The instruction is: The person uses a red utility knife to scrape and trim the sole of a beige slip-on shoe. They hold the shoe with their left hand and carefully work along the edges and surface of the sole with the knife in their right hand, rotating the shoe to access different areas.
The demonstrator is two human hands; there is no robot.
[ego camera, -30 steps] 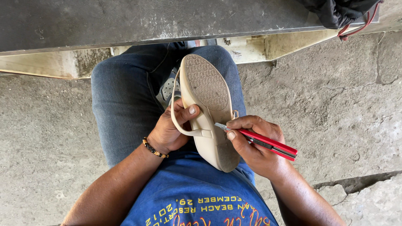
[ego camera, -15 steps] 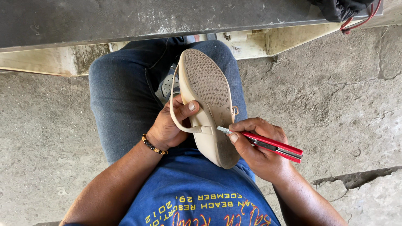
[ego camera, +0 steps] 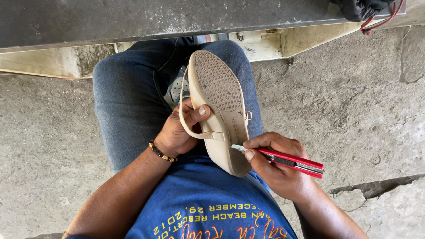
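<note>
A beige wedge sandal (ego camera: 220,104) lies sole-up on my lap, its toe pointing away from me. My left hand (ego camera: 179,130) grips it from the left side, thumb pressed over the thin heel strap. My right hand (ego camera: 276,166) holds a red utility knife (ego camera: 292,160). The knife's short blade tip touches the right edge of the sandal near the heel, where sole meets wedge. A beaded bracelet (ego camera: 161,151) circles my left wrist.
I sit in blue jeans (ego camera: 126,102) and a blue printed shirt over a rough concrete floor (ego camera: 345,97). A dark metal beam (ego camera: 133,20) crosses the top. A black bag with red cord (ego camera: 367,9) rests at the top right. A crack runs through the floor at the right.
The knife hand has shifted slightly along the sandal's edge toward the heel. The left hand keeps the same hold on the sandal.
</note>
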